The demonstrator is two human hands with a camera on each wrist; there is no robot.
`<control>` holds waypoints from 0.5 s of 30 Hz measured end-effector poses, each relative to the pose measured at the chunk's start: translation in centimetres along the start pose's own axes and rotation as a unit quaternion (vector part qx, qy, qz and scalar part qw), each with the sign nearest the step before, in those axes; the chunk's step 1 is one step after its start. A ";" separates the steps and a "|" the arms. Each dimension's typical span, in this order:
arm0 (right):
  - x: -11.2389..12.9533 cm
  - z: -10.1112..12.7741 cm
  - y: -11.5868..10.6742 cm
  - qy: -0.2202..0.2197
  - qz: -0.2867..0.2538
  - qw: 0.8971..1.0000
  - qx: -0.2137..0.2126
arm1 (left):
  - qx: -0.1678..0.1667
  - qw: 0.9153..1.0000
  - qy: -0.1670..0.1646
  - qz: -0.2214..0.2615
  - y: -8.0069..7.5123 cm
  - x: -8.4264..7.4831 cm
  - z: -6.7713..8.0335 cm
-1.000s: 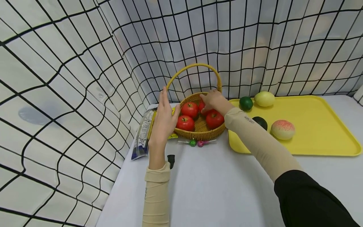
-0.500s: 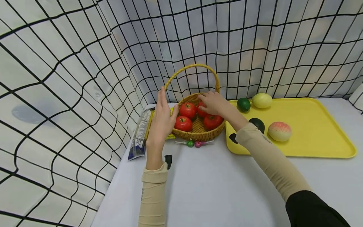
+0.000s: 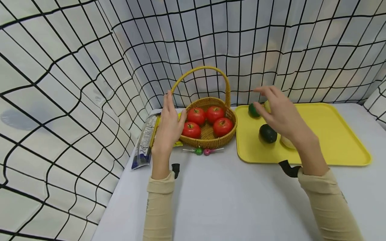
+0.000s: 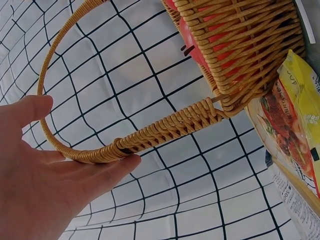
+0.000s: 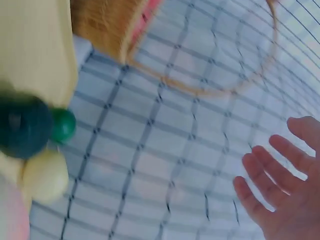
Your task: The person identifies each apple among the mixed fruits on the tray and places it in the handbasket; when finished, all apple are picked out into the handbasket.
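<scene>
Wicker basket (image 3: 207,134) against left hand (image 3: 169,129); right hand (image 3: 281,113) apart.

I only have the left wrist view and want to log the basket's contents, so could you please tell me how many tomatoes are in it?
Observer: The head view shows four red tomatoes lying in the basket.
Operator: Thank you. Where is the right hand?
Observer: The right hand hovers open above the yellow tray and holds nothing.
Operator: Is anything on that tray?
Observer: A dark avocado and a green lime lie there. Two paler fruits are mostly hidden behind the hand.
</scene>
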State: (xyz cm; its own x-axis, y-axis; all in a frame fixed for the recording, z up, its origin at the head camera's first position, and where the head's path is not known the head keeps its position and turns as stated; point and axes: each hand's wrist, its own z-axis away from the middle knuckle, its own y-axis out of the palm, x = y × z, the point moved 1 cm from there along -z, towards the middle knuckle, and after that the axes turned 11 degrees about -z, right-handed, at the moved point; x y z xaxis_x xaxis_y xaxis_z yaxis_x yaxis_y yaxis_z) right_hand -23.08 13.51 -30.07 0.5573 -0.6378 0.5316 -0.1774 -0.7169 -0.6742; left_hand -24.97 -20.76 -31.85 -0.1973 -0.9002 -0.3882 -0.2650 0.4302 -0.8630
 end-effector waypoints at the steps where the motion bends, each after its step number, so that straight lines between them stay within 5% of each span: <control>1: 0.1 0.8 -1.0 0.008 -0.006 1.000 -0.016 | -0.001 1.000 0.003 -0.001 0.0 0.0 -0.2; 6: 0.6 3.6 -4.1 0.055 -0.017 0.997 -0.045 | 0.003 1.000 0.002 0.006 0.2 0.3 -0.6; 15: 0.6 5.3 -5.3 0.043 0.008 0.995 -0.092 | 0.014 1.000 0.002 0.006 0.6 1.3 0.1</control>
State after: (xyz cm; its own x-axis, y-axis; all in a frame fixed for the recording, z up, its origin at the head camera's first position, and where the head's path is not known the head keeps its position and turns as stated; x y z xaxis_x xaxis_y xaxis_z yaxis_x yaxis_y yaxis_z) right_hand -17.54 18.40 -28.92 0.4840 -0.6653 0.5685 -0.3361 -0.7411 -0.5812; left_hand -25.29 -21.66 -32.89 -0.2035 -0.8950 -0.3969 -0.2354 0.4382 -0.8675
